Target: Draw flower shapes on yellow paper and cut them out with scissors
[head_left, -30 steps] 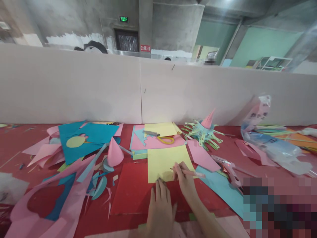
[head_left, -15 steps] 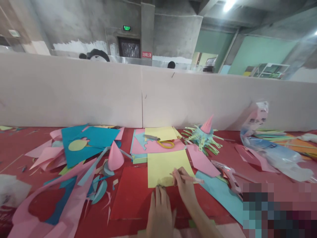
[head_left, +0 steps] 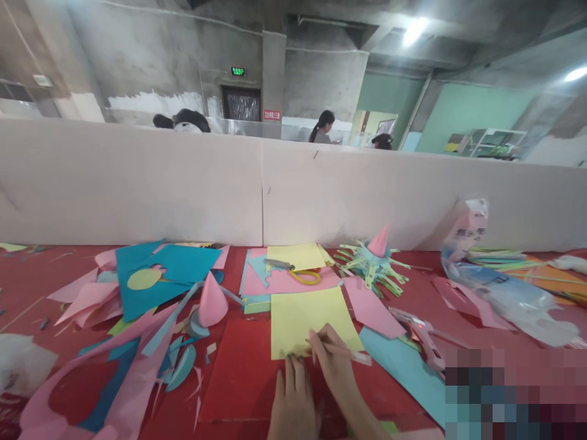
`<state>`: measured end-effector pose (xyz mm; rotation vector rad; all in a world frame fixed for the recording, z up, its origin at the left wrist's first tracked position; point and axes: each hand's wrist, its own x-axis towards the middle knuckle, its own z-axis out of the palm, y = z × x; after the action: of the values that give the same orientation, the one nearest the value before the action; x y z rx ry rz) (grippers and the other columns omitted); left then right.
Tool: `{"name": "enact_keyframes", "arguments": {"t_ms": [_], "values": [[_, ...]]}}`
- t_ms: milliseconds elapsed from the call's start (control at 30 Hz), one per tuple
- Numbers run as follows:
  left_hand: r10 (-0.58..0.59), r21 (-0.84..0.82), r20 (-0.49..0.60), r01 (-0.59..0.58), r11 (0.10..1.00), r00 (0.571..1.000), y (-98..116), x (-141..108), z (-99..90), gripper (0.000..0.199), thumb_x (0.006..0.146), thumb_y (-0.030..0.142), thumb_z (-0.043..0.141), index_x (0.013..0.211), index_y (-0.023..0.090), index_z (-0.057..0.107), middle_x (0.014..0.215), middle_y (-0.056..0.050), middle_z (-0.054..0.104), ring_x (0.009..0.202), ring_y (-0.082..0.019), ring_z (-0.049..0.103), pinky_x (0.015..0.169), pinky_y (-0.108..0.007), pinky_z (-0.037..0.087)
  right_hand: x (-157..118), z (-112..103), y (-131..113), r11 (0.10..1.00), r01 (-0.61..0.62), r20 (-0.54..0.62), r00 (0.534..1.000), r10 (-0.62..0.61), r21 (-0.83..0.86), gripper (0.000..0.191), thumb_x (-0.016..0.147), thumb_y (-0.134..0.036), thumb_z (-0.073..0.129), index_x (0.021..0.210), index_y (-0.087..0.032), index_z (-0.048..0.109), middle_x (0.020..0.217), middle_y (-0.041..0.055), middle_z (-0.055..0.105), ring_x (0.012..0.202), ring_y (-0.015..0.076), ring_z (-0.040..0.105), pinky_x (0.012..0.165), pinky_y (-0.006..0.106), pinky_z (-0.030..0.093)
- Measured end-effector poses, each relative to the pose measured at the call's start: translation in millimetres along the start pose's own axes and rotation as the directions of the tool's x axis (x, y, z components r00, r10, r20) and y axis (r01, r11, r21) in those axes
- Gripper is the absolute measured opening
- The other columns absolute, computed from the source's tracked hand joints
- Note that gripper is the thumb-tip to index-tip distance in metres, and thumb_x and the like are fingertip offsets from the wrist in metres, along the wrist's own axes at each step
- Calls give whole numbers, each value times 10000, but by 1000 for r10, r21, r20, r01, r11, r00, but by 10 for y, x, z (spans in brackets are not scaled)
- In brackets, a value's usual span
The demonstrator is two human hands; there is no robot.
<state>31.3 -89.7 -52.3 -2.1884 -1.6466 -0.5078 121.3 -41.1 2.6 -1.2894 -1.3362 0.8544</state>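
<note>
A sheet of yellow paper (head_left: 307,315) lies on a red board (head_left: 243,373) in front of me. My left hand (head_left: 293,391) rests flat, fingers stretched out, its fingertips on the sheet's near edge. In my right hand (head_left: 332,354) is a slim pen (head_left: 337,350), gripped between thumb and fingers. Its tip is close to the paper, just up and right of my left fingertips; I cannot tell if it touches. Any mark on the sheet is too faint to make out.
Yellow-handled scissors (head_left: 302,275) lie behind the sheet. Pink paper cones stand left (head_left: 212,299) and on a spiky green-blue paper piece (head_left: 373,269). A glue gun (head_left: 422,333) lies right, near a plastic bag (head_left: 518,299). Paper scraps (head_left: 160,281) cover the left. A white partition (head_left: 367,195) runs behind.
My right hand has moved the pen slightly left and toward the sheet's near edge. My left hand stays on the paper. The camera has tilted up a little.
</note>
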Motion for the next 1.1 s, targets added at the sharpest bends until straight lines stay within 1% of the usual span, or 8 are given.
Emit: {"name": "enact_keyframes", "arguments": {"t_ms": [200, 400, 533, 667, 767, 900, 967, 1100], "values": [[-7, 10, -51, 7, 1000, 999, -15, 11, -40, 381, 749, 384, 518, 1055, 185, 627, 1104, -105, 600, 1052, -259, 492, 860, -384, 401, -54, 55, -31, 998, -27, 29, 999, 25, 55, 309, 812, -391, 479, 583, -220, 361, 519, -51, 411, 518, 125, 456, 542, 237, 387], [-3, -2, -47, 3, 1000, 999, -24, 9, 2, 365, 764, 355, 504, 1060, 177, 622, 1095, -110, 609, 1046, -255, 497, 839, -380, 412, -79, 102, 10, 997, -28, 54, 998, 24, 71, 299, 820, -396, 466, 600, -213, 378, 541, -48, 429, 529, 118, 449, 535, 227, 370], [2, 13, -42, -2, 1000, 999, -25, 2, 26, 362, 766, 355, 499, 1069, 195, 616, 1086, -113, 603, 1037, -258, 497, 836, -386, 417, -46, 114, 83, 991, -41, 25, 999, 38, 131, 338, 806, -435, 469, 579, -215, 348, 509, -57, 393, 502, 114, 436, 530, 229, 378], [33, 37, 8, -33, 999, 999, -32, -14, 35, 304, 772, 306, 480, 988, 197, 663, 1098, -113, 592, 1057, -269, 485, 846, -398, 413, -20, 134, 102, 978, -70, 25, 997, 67, 198, 336, 787, -462, 483, 600, -215, 353, 507, -60, 381, 474, 110, 415, 504, 233, 382], [33, 32, 11, -33, 999, 999, -35, -12, 30, 300, 770, 267, 473, 987, 189, 665, 1096, -118, 596, 1054, -273, 494, 846, -398, 414, 6, 168, 112, 973, -77, -4, 997, 80, 217, 344, 770, -475, 497, 595, -213, 360, 514, -54, 386, 479, 109, 407, 510, 237, 385], [17, 14, 2, -17, 1000, 1000, -29, 11, 26, 308, 762, 240, 478, 1006, 176, 655, 1076, -115, 612, 1027, -271, 522, 820, -387, 437, 44, 209, 116, 953, -141, -37, 987, 157, 270, 341, 774, -484, 488, 607, -217, 356, 490, -65, 368, 463, 105, 377, 492, 236, 369], [14, 12, -5, -14, 1000, 1000, -18, 22, 33, 310, 761, 248, 481, 1001, 160, 657, 1069, -115, 619, 1020, -271, 529, 816, -381, 442, 44, 207, 89, 960, -126, -33, 990, 139, 250, 342, 788, -469, 477, 591, -217, 354, 471, -68, 350, 452, 105, 369, 486, 236, 360], [7, 20, -44, -6, 1000, 999, 27, 14, 82, 343, 728, 294, 527, 1005, 138, 654, 1061, -137, 621, 1014, -294, 529, 806, -398, 441, 10, 163, 4, 992, -13, -2, 1000, 13, 129, 356, 798, -425, 488, 541, -209, 371, 495, -45, 407, 506, 123, 450, 524, 238, 371]]}}
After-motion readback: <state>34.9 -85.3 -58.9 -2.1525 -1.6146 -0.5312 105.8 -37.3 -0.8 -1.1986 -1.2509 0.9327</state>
